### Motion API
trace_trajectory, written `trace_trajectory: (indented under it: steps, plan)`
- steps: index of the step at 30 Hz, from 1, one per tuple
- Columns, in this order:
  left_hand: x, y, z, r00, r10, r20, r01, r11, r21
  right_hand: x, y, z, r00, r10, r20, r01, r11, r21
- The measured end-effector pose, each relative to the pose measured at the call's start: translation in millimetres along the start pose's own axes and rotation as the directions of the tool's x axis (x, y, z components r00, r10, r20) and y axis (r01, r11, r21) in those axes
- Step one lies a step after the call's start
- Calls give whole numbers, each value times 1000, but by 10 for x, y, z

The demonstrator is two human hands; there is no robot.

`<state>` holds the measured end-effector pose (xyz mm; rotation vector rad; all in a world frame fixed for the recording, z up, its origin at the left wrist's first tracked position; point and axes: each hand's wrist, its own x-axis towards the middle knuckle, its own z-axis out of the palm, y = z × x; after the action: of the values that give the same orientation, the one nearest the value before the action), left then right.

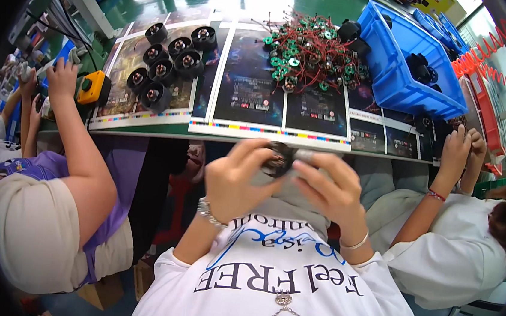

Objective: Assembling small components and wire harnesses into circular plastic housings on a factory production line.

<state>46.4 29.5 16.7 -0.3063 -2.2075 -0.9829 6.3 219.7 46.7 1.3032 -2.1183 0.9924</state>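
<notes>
In front of my chest, just off the table's near edge, my left hand (234,177) grips a round black housing (277,159) with copper colour showing inside its open side. My right hand (336,186) pinches a small silvery cylindrical piece (304,156) between thumb and fingers, close against the housing's right side. Whether the two parts touch is blurred. Beyond my hands, several black cup-shaped housings with copper-coloured cores (187,62) stand grouped on the left of the table. A heap of green ring-shaped circuit boards with red wires (310,57) lies at the centre.
Printed sheets (251,107) cover the green table. A blue bin (381,73) holding black parts stands at the right, with a red coiled hose (484,65) behind. At left are a yellow box with a green button (94,87) and a co-worker's arm (80,137); another co-worker's hands (461,149) work at right.
</notes>
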Motion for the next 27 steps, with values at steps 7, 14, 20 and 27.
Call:
trace_trajectory:
  steps: [7,14,20,27]
  plan:
    - [108,-728,-513,987,-77,-139,145,796,587,751,1066,-436,977,213,-13,-200,895,-399]
    - [227,-740,-182,973,-77,-216,197,762,617,1454,2235,-419,871,492,7,-247,450,-858]
    - [189,-687,76,986,-154,-64,162,801,577,1633,2622,-48,795,600,-87,-431,459,-777]
    - [196,-655,48,987,-154,39,78,685,725,1512,2749,-46,702,707,-86,-573,489,-658]
